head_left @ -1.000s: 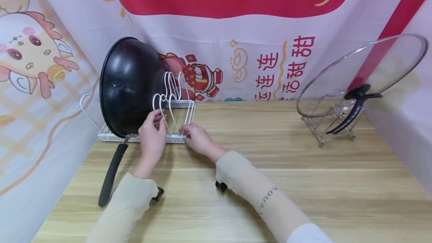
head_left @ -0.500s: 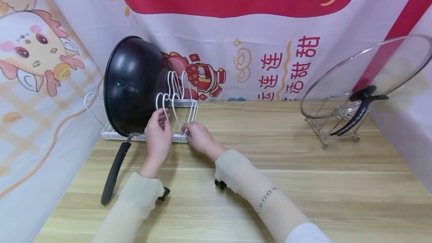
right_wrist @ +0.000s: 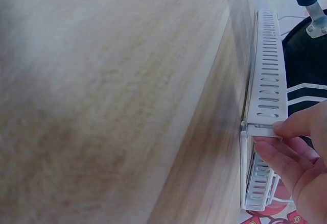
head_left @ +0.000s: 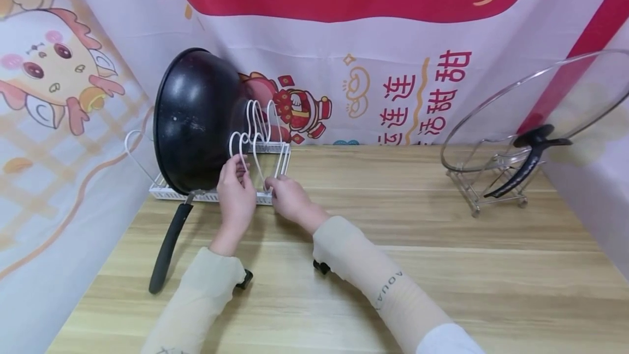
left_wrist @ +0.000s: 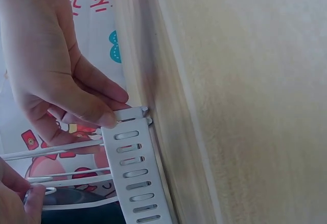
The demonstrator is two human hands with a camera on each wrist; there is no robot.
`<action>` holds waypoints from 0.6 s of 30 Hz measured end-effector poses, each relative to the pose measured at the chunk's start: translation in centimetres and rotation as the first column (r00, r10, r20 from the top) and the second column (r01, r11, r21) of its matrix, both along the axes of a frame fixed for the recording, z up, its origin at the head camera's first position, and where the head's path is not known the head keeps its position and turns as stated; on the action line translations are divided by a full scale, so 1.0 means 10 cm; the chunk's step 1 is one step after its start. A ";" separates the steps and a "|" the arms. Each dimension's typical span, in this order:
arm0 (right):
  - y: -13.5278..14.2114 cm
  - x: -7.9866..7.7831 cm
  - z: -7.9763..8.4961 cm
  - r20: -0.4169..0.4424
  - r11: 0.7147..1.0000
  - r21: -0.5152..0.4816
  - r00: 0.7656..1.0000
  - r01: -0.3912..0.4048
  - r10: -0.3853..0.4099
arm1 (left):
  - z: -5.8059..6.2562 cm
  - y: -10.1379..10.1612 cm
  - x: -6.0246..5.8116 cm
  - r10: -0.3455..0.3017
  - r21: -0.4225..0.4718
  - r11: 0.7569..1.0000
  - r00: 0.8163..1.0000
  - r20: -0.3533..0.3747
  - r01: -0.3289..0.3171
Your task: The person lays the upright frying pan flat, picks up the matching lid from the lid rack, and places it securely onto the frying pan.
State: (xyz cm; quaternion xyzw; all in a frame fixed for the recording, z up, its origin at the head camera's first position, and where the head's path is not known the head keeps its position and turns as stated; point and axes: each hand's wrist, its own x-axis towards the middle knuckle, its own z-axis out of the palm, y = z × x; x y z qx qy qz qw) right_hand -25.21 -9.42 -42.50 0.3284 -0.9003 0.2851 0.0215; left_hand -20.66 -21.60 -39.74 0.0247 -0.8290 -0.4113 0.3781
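A white pan rack (head_left: 211, 196) with wire dividers stands at the back left. My left hand (head_left: 237, 193) pinches one heart-shaped wire divider (head_left: 257, 154) between thumb and fingers. At the rack's front right corner, my right hand (head_left: 293, 199) grips the slotted rail's end; the right wrist view shows its thumb on the end piece (right_wrist: 263, 130) and fingers beneath. Tilted on its side in the rack's left part is a black wok (head_left: 196, 124), its handle (head_left: 169, 247) pointing toward me. The left wrist view has the slotted rail (left_wrist: 134, 147) below both hands.
On the right, a clear glass lid (head_left: 496, 119) with a black knob and stand-handle (head_left: 521, 168) leans in a small metal wire rack (head_left: 469, 190). A printed cloth (head_left: 324, 59) hangs behind the wooden table (head_left: 393, 299).
The view has shifted slightly, so everything appears a little to the right. Both hands keep their hold on the rack, with hardly any movement against it.
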 end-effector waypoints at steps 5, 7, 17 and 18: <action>0.04 0.00 0.02 0.005 1.000 0.004 1.000 -0.005 0.005 | -0.01 0.04 0.00 -0.004 -0.003 1.000 1.000 -0.019 0.004; 0.06 0.00 0.02 0.004 1.000 0.005 1.000 -0.008 0.008 | -0.01 0.05 0.00 -0.008 -0.005 1.000 1.000 -0.021 0.008; 0.15 0.01 0.03 0.018 1.000 0.007 1.000 -0.007 0.007 | -0.02 0.13 0.02 -0.027 -0.007 1.000 1.000 0.011 0.027; 0.16 0.01 0.03 0.018 1.000 0.005 1.000 -0.007 0.007 | -0.01 0.13 0.02 -0.028 -0.009 1.000 1.000 0.010 0.028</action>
